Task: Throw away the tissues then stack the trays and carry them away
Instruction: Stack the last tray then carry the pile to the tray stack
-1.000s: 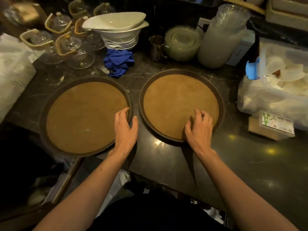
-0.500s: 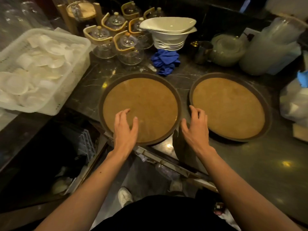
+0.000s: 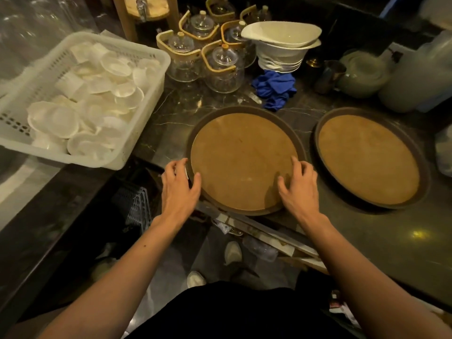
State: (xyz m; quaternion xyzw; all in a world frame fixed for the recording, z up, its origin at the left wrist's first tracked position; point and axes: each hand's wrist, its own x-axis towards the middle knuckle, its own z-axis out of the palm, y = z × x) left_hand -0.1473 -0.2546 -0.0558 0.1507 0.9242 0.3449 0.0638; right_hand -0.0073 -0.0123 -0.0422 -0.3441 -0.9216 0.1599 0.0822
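Two round trays with dark rims and brown cork-like tops lie side by side on the dark marble counter (image 3: 381,241). The left tray (image 3: 244,152) juts a little over the counter's near edge. My left hand (image 3: 179,189) grips its near-left rim, thumb on top and fingers curled outside. My right hand (image 3: 298,192) rests on the tray's near-right part, fingers spread on the brown top. Beyond my right hand, the right tray (image 3: 369,157) lies untouched. No tissues are in view.
A white plastic basket (image 3: 144,133) of white dishes stands at the left. Behind the trays are glass teapots (image 3: 222,67), stacked white bowls (image 3: 281,47), a blue cloth (image 3: 275,88) and a metal cup (image 3: 327,75). A black crate (image 3: 133,204) sits below the counter edge.
My left hand slid from the left tray's top to its near-left rim. My right hand crossed from the gap between the trays onto the left tray. The view swung left.
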